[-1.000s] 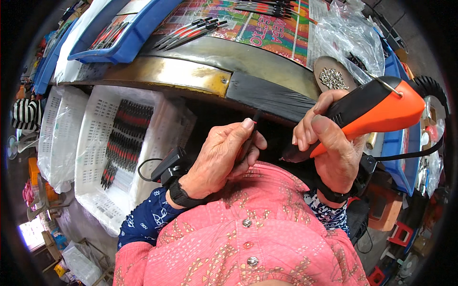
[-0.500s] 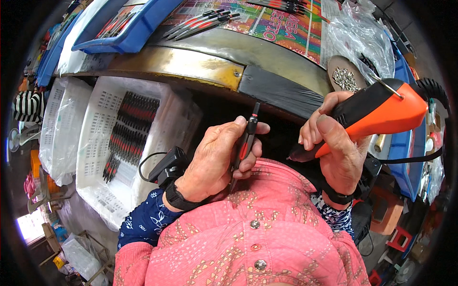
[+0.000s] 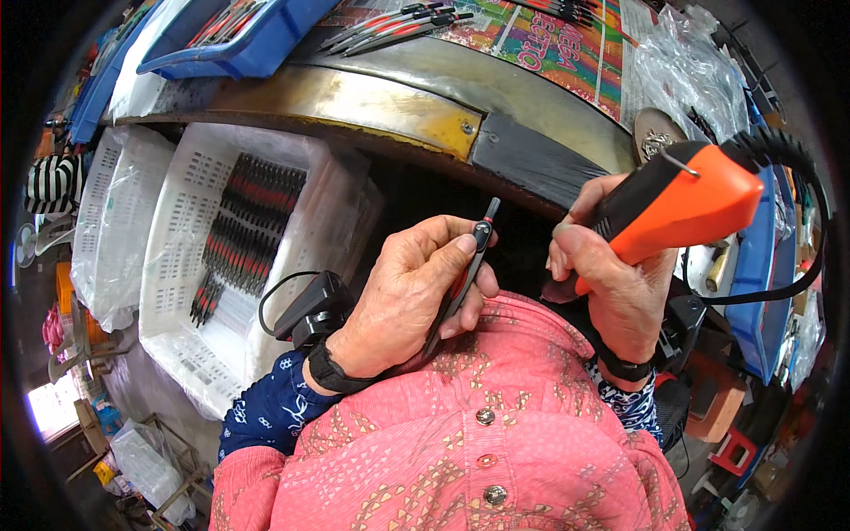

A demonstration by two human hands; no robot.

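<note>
My left hand (image 3: pixel 403 292) is closed round a black, grey and red drawing compass (image 3: pixel 482 234). Its short handle and round hinge stick out above my thumb, while the legs run down through the fingers toward my lap. To the right, my right hand (image 3: pixel 611 283) grips an orange and black electric screwdriver (image 3: pixel 686 208), its black nose tilted down toward the left. A gap separates that nose from the compass; the tip is hard to make out against the dark. More compasses (image 3: pixel 252 212) lie in rows inside a white plastic basket (image 3: pixel 164 265) on my left.
A metal-edged workbench (image 3: pixel 354 106) spans the far side. On it rest a blue tray (image 3: pixel 239 57) of parts, a pile of grey and red compass pieces (image 3: pixel 394 26), a dish (image 3: pixel 649 122) of small screws and clear plastic bags (image 3: pixel 695 66). The screwdriver's coiled cord (image 3: pixel 792 155) loops at the right.
The compass has turned in my left hand and leans more to the right, with its hinge face showing. My right hand has drawn slightly left with the screwdriver.
</note>
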